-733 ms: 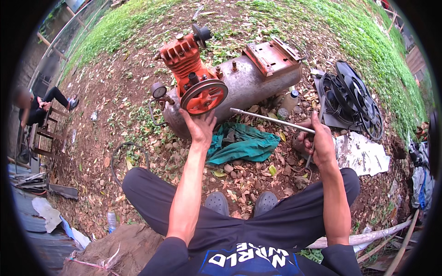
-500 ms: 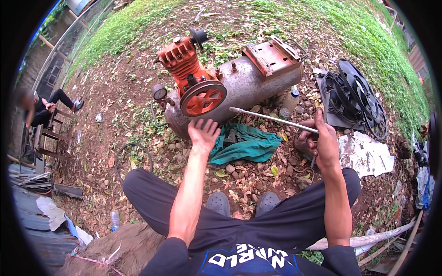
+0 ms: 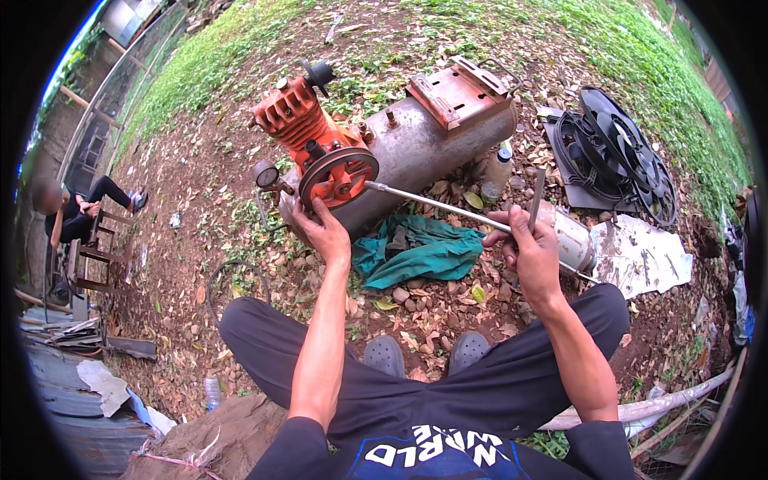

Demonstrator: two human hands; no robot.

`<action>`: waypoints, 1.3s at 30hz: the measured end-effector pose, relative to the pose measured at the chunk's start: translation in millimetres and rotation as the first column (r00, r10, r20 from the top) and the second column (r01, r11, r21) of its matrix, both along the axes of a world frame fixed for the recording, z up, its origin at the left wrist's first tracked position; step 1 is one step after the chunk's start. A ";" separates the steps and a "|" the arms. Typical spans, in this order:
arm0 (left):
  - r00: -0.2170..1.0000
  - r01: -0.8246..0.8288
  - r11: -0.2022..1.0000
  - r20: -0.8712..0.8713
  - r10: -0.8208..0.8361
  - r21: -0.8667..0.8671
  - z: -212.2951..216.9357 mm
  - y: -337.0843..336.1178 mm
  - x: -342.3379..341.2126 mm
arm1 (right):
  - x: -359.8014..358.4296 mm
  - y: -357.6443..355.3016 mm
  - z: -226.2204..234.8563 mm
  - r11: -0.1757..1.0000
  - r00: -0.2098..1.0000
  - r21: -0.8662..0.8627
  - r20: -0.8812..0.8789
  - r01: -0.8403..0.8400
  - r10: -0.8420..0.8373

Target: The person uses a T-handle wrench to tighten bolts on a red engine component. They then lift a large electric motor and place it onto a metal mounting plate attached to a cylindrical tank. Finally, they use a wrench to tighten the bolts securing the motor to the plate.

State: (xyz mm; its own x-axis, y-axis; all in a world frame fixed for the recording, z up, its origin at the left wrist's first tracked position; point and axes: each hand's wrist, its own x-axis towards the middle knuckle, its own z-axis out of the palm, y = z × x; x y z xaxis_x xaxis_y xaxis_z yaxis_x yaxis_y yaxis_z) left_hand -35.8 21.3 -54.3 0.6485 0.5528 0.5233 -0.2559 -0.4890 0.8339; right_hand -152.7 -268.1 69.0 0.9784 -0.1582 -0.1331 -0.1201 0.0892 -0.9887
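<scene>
The left hand (image 3: 324,232) reaches forward with its fingers spread and laid against the lower rim of the orange pulley (image 3: 338,178), touching it but not closed round it. The pulley sits at the near end of a rusty grey tank (image 3: 416,148) that lies on its side on bare, leaf-strewn ground (image 3: 200,240), with an orange finned pump (image 3: 290,112) above the pulley and a small round gauge (image 3: 266,174) just to its left. A rusty flat plate (image 3: 460,90) is fixed on top of the tank. The right hand (image 3: 532,252) is closed round a long metal bar (image 3: 448,208), which runs from the hand up and leftward to the hub of the pulley; a short flat piece of metal (image 3: 536,196) stands up from the same fist. Under the bar, between the tank and the person's feet, lies a crumpled green cloth (image 3: 416,252). Two grey clogs (image 3: 424,354) show near the crossed legs. Just beyond the right hand lies a pale cylinder (image 3: 570,238), and next to it a white sheet (image 3: 644,256). A black fan (image 3: 616,152) lies to the right of the tank, and a small clear bottle (image 3: 498,172) stands against the tank's right end. Far to the left another person (image 3: 76,216) sits beside a wooden frame.
</scene>
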 end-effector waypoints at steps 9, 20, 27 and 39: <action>0.988 0.152 0.952 0.009 -0.155 -0.266 -16.6 2.6 6.5 | -1.0 13.1 -23.0 0.976 0.979 -0.085 -0.041 -0.201 0.199; 0.985 0.154 0.979 -0.055 -0.162 -0.136 24.6 4.3 -0.6 | 3.3 -6.4 -0.2 0.976 0.990 -0.167 -0.006 -0.142 0.143; 0.982 0.171 0.974 0.107 -0.156 -0.150 31.5 12.5 6.0 | 7.4 -8.9 0.6 0.977 0.987 -0.155 0.031 -0.148 0.155; 0.990 0.139 0.989 -0.030 -0.141 -0.039 39.4 8.0 3.1 | 8.6 -9.8 1.1 0.941 0.968 -0.269 0.087 -0.207 0.237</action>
